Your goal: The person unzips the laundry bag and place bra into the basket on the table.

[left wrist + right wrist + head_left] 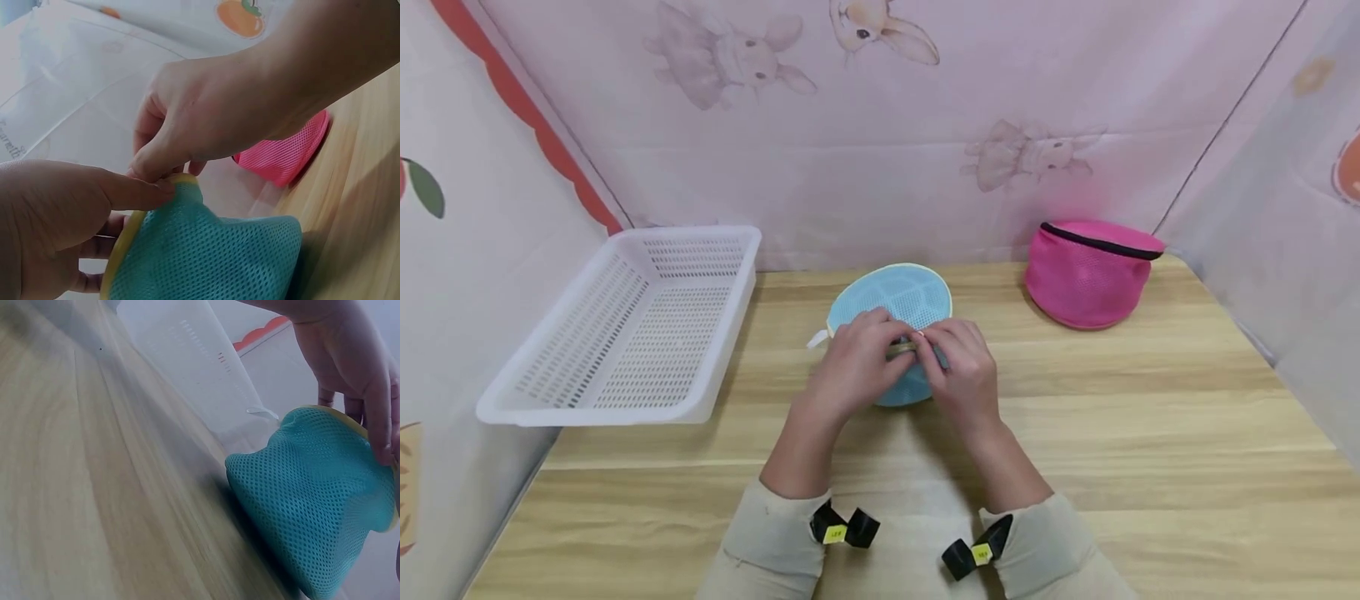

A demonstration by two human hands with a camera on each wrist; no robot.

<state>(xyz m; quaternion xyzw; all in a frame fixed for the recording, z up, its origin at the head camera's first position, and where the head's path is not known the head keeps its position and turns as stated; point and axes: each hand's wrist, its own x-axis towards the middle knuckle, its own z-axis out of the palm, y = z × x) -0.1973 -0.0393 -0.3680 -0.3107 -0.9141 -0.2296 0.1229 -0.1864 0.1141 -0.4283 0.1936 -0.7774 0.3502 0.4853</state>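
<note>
A light-blue mesh pouch with yellow edging and a small white tag stands near the middle of the wooden table. My left hand holds its yellow-edged rim, thumb on the near side and fingers behind. Right beside it, my right hand pinches the same rim with thumb and fingertips. In the left wrist view, the mesh pouch hangs below both hands, its side dented. What lies between the right fingertips is hidden. The right wrist view shows the left hand over the pouch's rim.
On the left stands a white perforated plastic basket. A pink mesh pouch with a black zipper sits at the back right. Pink rabbit-print cloth rises behind the table, with pale cloth at both sides.
</note>
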